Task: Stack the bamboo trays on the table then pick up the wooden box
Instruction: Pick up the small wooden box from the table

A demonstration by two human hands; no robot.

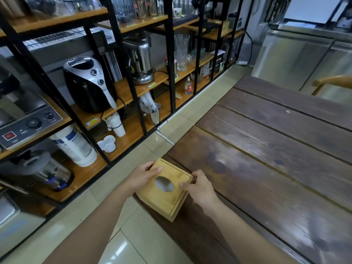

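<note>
A square light-wood box (167, 199) with an oval hole in its top sits at the near left corner of the dark plank table (276, 159), partly overhanging the edge. My left hand (141, 178) grips its left side, thumb on the top face. My right hand (200, 187) grips its right side, thumb resting near the hole. No bamboo trays show in this view.
A black metal rack with wooden shelves (133, 92) runs along the left, holding an air fryer (87, 82), a blender, glass vases and cups. Tiled floor lies between rack and table. Steel cabinets (295, 60) and a chair back (331, 82) stand at the far right.
</note>
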